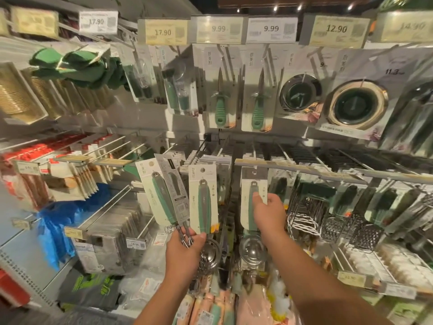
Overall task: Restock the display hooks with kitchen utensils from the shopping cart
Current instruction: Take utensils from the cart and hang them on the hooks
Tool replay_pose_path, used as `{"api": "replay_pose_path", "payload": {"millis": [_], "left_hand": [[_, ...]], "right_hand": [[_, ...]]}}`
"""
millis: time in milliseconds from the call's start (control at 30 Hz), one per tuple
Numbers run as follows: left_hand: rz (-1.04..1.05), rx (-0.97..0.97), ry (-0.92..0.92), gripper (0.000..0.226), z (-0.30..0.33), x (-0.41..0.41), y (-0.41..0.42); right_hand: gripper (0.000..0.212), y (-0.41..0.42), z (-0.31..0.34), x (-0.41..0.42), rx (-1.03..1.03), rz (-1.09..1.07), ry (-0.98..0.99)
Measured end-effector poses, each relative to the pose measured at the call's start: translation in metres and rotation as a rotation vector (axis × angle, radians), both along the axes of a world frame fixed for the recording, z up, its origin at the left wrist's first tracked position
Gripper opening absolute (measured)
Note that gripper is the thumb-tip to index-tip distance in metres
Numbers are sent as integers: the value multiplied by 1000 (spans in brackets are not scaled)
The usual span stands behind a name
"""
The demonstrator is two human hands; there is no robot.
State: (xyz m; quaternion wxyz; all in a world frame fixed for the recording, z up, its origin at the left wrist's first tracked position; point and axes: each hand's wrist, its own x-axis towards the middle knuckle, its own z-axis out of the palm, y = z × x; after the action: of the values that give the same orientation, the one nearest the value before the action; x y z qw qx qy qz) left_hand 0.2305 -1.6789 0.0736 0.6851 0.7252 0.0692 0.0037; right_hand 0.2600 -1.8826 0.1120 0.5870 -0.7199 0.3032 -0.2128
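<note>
Lower centre: left hand [185,248] grips three fanned carded utensils [174,195] by their metal ends, cards upright. Right of them, right hand [269,213] pinches one carded scoop [253,202] just below the hook rail [293,171]; a narrow gap separates both.

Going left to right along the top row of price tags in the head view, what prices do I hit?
White 17.90 tag → yellow 17.90 tag → cream 9.99 tag → white 9.99 tag → yellow 12.90 tag; the tags at either end are too blurred.
</note>
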Motion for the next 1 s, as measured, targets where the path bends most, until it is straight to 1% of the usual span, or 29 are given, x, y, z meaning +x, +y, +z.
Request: {"api": "replay_pose_path", "payload": {"millis": [67,167,200,267,367,400,433,500,567,667,733,800,900,933,1000], "left_hand": [[-4,9,-2,18,0,-2,2],[-10,11,13,17,-5,-4,6],[-10,13,20,18,-7,-4,8],[-16,20,37,18,-12,-4,10],[-44,46,39,17,-16,-4,11],[-54,48,40,17,-16,-5,11],[-64,46,37,17,-15,-6,11],[-90,46,30,18,-13,-7,11],[-121,51,22,18,-10,-10,11],[-139,42,20,17,-7,-13,15],[-156,38,20,15,-8,-14,20],[-169,47,18,14,-10,-13,25],[-165,53,9,13,-14,-13,30],[-160,53,7,13,-14,-13,32],[-155,53,2,12,-14,-12,33]], "right_hand": [[56,-4,4,10,40,-6,38],[74,-1,7,16,84,-28,74],[76,1,4,16,94,-32,72],[68,9,0,13,111,4,59],[39,26,-5,6,135,156,71],[33,35,-4,4,143,219,72],[30,43,-2,2,157,284,68],[31,59,2,0,166,390,67],[32,71,5,-3,153,444,47],[26,80,6,-6,138,439,11],[28,81,3,-9,127,430,-6],[37,81,-2,-13,105,417,-17],[57,76,-10,-20,46,363,-26],[60,73,-12,-22,33,333,-43],[56,65,-15,-27,8,258,-81]]}}
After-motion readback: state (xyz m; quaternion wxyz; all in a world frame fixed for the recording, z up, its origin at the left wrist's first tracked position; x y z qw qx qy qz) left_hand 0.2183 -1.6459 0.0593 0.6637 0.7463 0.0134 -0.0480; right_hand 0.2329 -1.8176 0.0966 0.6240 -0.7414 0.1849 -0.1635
